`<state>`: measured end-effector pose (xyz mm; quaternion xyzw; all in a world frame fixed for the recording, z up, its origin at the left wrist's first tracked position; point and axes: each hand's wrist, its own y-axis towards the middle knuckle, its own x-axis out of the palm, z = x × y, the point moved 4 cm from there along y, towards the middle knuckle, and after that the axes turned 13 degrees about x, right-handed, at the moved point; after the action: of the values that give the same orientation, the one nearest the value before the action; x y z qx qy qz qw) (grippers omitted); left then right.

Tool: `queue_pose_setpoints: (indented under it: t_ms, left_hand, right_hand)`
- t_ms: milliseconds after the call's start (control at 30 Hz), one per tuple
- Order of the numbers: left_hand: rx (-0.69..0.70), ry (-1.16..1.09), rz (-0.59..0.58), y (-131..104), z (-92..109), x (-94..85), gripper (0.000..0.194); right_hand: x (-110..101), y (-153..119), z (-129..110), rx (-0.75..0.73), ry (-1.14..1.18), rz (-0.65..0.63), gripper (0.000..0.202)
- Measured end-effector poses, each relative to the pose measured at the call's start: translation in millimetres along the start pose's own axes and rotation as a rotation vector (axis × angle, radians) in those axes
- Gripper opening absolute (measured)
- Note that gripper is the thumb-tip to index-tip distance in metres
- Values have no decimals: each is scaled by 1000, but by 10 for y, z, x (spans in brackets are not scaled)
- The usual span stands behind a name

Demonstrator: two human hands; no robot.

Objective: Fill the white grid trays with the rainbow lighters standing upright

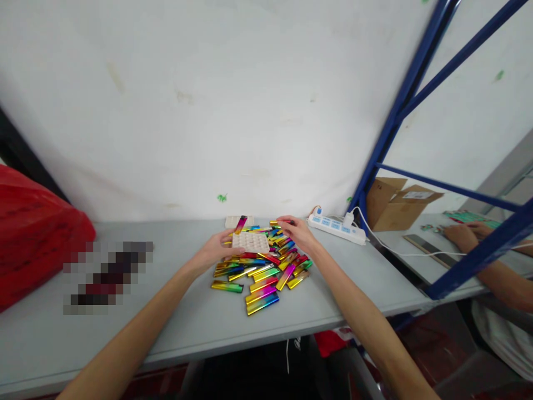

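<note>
My left hand (213, 251) is closed on the near-left edge of a white tray with a grid of small cells (250, 243), thumb in front. A purple-and-gold lighter (240, 225) stands tilted at the tray's far left corner. Over the far side of the pile, my right hand (300, 233) pinches a gold lighter (275, 223) with a dark end, lying sideways in the fingertips. Shiny lighters (262, 293) in gold, pink, blue, green and red lie heaped around and under the tray. Behind it, against the wall, is a second pale tray (231, 221), partly hidden.
A white power strip (337, 228) with plugs and cables lies right of the pile. Blue metal posts (385, 125) rise beyond it, near a cardboard box (387, 208). At far right, another person's hands (462, 236) work. A red bag (37, 239) stands left, beside a blurred-out patch.
</note>
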<state>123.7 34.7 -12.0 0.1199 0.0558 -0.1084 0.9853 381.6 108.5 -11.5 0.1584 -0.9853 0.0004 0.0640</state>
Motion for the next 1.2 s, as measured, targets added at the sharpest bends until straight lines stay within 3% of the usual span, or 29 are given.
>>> queue_pose_setpoints:
  t_ms: [133, 300, 633, 867, 1033, 1200]
  left_hand:
    - [-12, 34, -6, 5, -6, 3, 87]
    - [-40, 93, -9, 11, -8, -4, 90]
    - [9, 101, -22, 13, 7, 13, 85]
    - [12, 64, -30, 22, -28, 12, 90]
    - [15, 39, -20, 34, -72, -7, 90]
    - [24, 87, -22, 33, -60, -5, 90]
  right_hand:
    - [21, -23, 23, 14, 47, 56, 44]
    - [79, -63, 11, -23, -1, 95, 35]
    - [171, -52, 61, 21, -72, 65, 48]
    - [341, -80, 93, 64, 83, -64, 47]
    - [342, -105, 116, 57, -77, 53, 52]
    - [316, -138, 108, -97, -365, 188, 55]
